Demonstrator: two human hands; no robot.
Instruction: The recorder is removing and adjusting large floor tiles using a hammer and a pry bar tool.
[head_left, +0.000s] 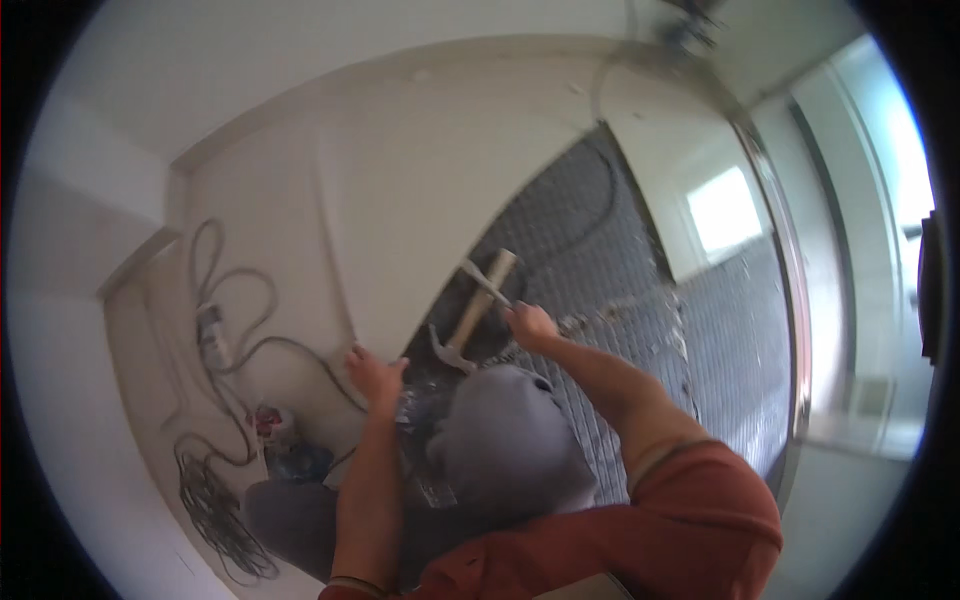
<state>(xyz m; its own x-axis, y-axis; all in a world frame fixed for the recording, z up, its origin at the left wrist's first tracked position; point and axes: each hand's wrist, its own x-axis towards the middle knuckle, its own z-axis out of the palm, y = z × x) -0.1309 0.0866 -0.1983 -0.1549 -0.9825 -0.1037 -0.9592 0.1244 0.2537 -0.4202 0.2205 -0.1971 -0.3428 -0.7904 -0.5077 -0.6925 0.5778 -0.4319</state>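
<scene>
My left hand (375,378) rests on the pale floor covering (420,180), close to its edge and at the lower end of a long thin seam or strip. Its thumb stands apart from the fingers. In my right hand (530,327) is a slim tool with a flat, pale end (484,280), pointing up and left; its exact kind is unclear. Beneath that tool lies a hammer (473,318) with a light wooden handle and a curved metal head, on the dark ridged floor (560,250). My grey-clad knee is just below the hammer head.
A power tool (213,335) with a looping cord lies at left, above a coiled black cable (215,515). Near my left leg sits a bag (272,430) with red on it. A glossy pale panel (680,190) covers part of the ridged floor, beside a metal track (795,300).
</scene>
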